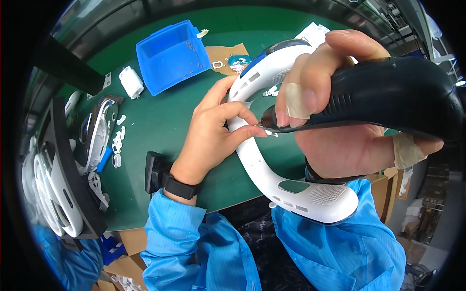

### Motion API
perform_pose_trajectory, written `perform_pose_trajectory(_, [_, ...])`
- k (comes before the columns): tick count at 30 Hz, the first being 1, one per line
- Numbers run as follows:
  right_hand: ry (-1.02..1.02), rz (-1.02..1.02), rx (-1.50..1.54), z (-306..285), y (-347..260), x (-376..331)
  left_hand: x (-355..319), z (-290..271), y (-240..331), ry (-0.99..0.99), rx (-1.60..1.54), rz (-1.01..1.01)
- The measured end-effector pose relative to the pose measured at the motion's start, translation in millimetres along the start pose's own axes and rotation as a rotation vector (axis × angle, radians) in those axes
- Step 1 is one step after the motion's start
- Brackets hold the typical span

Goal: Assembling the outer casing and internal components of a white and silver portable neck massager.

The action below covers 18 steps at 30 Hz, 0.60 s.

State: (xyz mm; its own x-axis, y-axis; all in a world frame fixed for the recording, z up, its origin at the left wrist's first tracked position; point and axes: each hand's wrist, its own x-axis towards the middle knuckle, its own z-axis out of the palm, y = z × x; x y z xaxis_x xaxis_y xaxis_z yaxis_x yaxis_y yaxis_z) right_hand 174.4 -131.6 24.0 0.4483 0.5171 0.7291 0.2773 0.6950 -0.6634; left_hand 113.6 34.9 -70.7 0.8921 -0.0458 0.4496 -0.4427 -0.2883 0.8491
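Observation:
A white U-shaped neck fan (pixel 253 160) stands over the table, its lower end with a perforated grille near my lap. Gripped in my right hand (pixel 335 145) is a black electric screwdriver (pixel 388 99), pointing left across the fan's band. Tape is wrapped round a finger and the thumb of that hand. My left hand (pixel 209 123) lies against the fan's band, thumb and index finger pinched together right at the screwdriver's tip. Whatever small metal piece sits between those fingertips is too small to make out. A dark strap with a black block is on my left wrist.
An open blue bin (pixel 172 60) stands at the back, beside brown cardboard (pixel 228 56) with small parts. A black rack (pixel 77 179) with white shells stands at left, near loose small white parts (pixel 117 143). A white roll-like item (pixel 131 82) lies left of the bin.

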Motion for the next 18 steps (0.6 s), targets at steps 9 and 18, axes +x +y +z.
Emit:
perform_pose_trajectory(9, [-0.014, 0.050, -0.009, 4, -3, 0, -1, -1, 2, 0.013, 0.031, 0.021])
perform_pose_trajectory(18, [0.037, 0.197, 0.020, 14, -16, 4, -2, 0, 0, 0.026, 0.062, 0.045])
